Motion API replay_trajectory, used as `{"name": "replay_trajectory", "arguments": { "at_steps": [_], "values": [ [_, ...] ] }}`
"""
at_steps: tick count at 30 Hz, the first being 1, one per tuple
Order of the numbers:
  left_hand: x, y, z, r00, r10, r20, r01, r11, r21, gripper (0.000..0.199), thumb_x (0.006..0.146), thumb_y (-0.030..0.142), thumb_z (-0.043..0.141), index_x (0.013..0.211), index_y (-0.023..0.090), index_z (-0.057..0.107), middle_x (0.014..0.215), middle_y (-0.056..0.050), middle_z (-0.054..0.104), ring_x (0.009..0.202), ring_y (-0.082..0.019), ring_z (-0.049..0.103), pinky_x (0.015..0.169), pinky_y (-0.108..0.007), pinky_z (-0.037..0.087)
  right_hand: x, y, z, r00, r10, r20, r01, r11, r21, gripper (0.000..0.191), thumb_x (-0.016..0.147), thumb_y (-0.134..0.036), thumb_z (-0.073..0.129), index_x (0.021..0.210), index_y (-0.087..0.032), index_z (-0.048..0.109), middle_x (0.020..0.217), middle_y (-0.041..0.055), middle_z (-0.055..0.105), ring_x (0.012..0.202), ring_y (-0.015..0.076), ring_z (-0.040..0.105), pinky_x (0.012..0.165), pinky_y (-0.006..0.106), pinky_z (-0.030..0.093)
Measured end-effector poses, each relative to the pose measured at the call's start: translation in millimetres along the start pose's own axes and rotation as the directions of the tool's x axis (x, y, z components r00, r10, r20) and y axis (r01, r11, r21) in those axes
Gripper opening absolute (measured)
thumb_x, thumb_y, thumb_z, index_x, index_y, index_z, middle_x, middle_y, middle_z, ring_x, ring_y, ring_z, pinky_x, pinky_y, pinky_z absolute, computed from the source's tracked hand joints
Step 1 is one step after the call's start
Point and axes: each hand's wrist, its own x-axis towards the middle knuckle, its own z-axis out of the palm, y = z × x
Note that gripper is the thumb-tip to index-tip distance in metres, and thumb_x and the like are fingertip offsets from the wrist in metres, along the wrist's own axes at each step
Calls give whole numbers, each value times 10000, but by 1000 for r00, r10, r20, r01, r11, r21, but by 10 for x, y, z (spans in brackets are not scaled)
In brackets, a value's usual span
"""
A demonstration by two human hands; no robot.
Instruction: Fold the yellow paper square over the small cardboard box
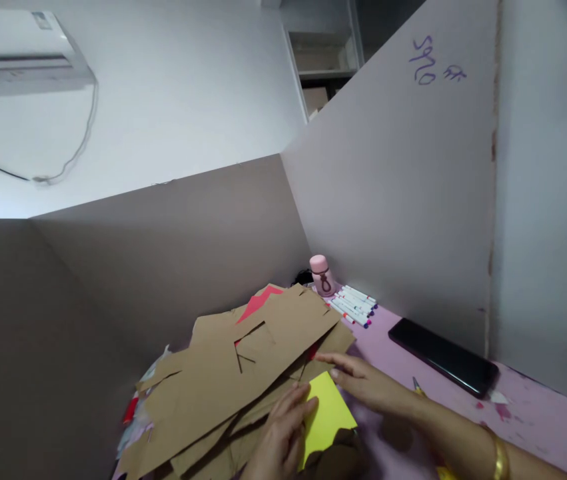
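Out past the right hand (363,383), I can see a pink lidded bottle (323,280) standing upright with a dark loop on its front, and something black, mostly hidden, just beside it. Nearer the hand than the bottle, white-barrelled marker pens (356,305) lie side by side on the pink tabletop (388,350). Off to that hand's right, a black smartphone (443,357) lies flat, with reddish flecks (502,412) near its closest end. Above the phone rises a grey partition (413,187) bearing purple handwriting (423,61). High over to the hand's left, a white wall-mounted air conditioner (18,47) trails a cable (88,127).
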Motion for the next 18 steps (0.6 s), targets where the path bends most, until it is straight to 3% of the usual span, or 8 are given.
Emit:
{"name": "replay_trajectory", "arguments": {
  "at_steps": [4, 8, 11, 14, 18],
  "values": [
    [-13, 100, 31, 989, -144, -20, 144, 990, -8, 433, 898, 138, 359, 1239, 321, 553, 1429, -85, 457, 1325, -219, 397, 1050, -422, 389, 6, 48, 171, 1000, 10, 11, -10, 999, 39, 376, 894, -292, 448, 1232, -172, 561, 1207, 113, 622, 1049, 234, 605, 879, 377, 480],
    [-49, 37, 152, 982, -162, -96, 158, 986, -52, 428, 895, 158, 335, 1223, 314, 561, 1354, -81, 513, 1273, -206, 444, 1051, -418, 385, -18, 86, 204, 1000, 0, -4, 0, 1000, 30, 353, 893, -309, 470, 1201, -181, 584, 1209, 104, 600, 1075, 249, 574, 916, 396, 450],
    [-50, 7, 139, 984, -170, -47, 168, 985, -49, 417, 916, 188, 327, 1252, 309, 544, 1390, -87, 481, 1306, -204, 409, 1069, -416, 365, -23, 75, 174, 1000, -9, 3, 9, 1000, 18, 378, 892, -354, 486, 1204, -162, 580, 1180, 117, 612, 1060, 260, 583, 920, 411, 451],
    [-31, 47, 59, 983, -174, 57, 175, 985, -2, 406, 929, 229, 351, 1284, 323, 522, 1444, -89, 434, 1351, -219, 354, 1080, -426, 348, -44, 35, 146, 1000, -28, 9, 28, 1000, -9, 395, 899, -392, 486, 1206, -164, 582, 1187, 121, 608, 1103, 259, 564, 954, 410, 435],
    [-17, 118, -6, 979, -199, 39, 196, 978, 66, 383, 909, 303, 445, 1281, 345, 527, 1440, -85, 448, 1342, -249, 373, 1058, -437, 379, -143, -25, 95, 998, -56, 29, 58, 996, -70, 482, 878, -457, 520, 1265, -170, 550, 1383, 144, 480, 1308, 268, 386, 1089, 437, 292]
  ]
}}
